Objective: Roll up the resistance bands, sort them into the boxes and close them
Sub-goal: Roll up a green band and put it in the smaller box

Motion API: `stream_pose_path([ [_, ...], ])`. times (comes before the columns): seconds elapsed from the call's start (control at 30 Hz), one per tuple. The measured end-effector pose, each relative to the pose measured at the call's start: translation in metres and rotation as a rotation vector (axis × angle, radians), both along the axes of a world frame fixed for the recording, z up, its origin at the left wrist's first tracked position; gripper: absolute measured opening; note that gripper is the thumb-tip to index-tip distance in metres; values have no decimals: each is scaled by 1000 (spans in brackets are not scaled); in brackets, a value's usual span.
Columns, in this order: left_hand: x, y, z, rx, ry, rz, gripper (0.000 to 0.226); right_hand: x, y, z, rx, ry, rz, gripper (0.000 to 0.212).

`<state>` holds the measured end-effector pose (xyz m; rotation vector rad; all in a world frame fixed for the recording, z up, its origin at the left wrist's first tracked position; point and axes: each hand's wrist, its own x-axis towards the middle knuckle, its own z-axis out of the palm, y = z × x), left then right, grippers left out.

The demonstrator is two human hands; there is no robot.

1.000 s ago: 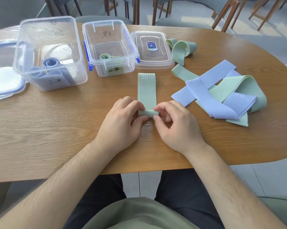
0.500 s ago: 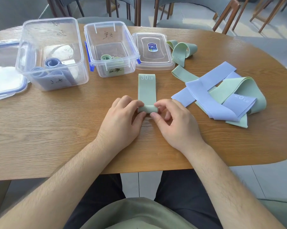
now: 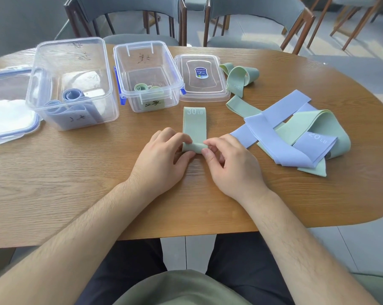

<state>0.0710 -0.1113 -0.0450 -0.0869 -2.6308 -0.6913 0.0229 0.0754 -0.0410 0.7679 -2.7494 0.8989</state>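
Note:
A green "30 LB" band (image 3: 194,126) lies flat on the wooden table (image 3: 76,172), pointing away from me, with its near end rolled into a small roll. My left hand (image 3: 161,159) pinches the roll's left end and my right hand (image 3: 230,164) pinches its right end. The large clear box (image 3: 71,84) at the left holds rolled purple bands. The smaller clear box (image 3: 147,75) behind the band holds a rolled green band. Loose purple bands (image 3: 278,133) and green bands (image 3: 331,126) lie tangled at the right.
A small clear lid (image 3: 202,78) lies right of the smaller box, with a curled green band (image 3: 239,78) beside it. A larger blue-rimmed lid (image 3: 7,106) rests at the far left edge. Chairs stand behind the table.
The roll has grown and moved a little farther up the band, leaving a shorter flat length. Both hands followed it forward.

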Motion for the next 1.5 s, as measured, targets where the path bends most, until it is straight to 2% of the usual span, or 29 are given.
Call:
stream_pose_path([
  [0.1, -4, -1, -3, -9, 8, -4, 24, 0, -1, 1, 36, 31, 22, 33],
  [0.23, -10, -3, -3, -32, -5, -2, 34, -4, -1, 0, 40, 42, 30, 22],
  [0.4, -9, -1, 1, -30, -31, -31, 36, -14, -6, -2, 5, 26, 6, 24],
  [0.6, -19, -3, -1, -13, -19, 4, 22, -19, -10, -1, 56, 47, -7, 30],
  [0.9, -25, -2, 2, -10, -45, 4, 35, -29, -12, 0, 17, 23, -5, 20],
  [1.1, -36, -2, 4, 4, -61, 28, 28, -39, -17, 2, 41, 14, -10, 26],
  [1.3, -39, -3, 0, -2, -38, 33, 23, -35, -20, -5, 53, 93, -7, 35],
  [1.5, -27, -4, -3, 13, -25, 27, 25, -31, -15, -5, -6, 86, 27, 25],
])
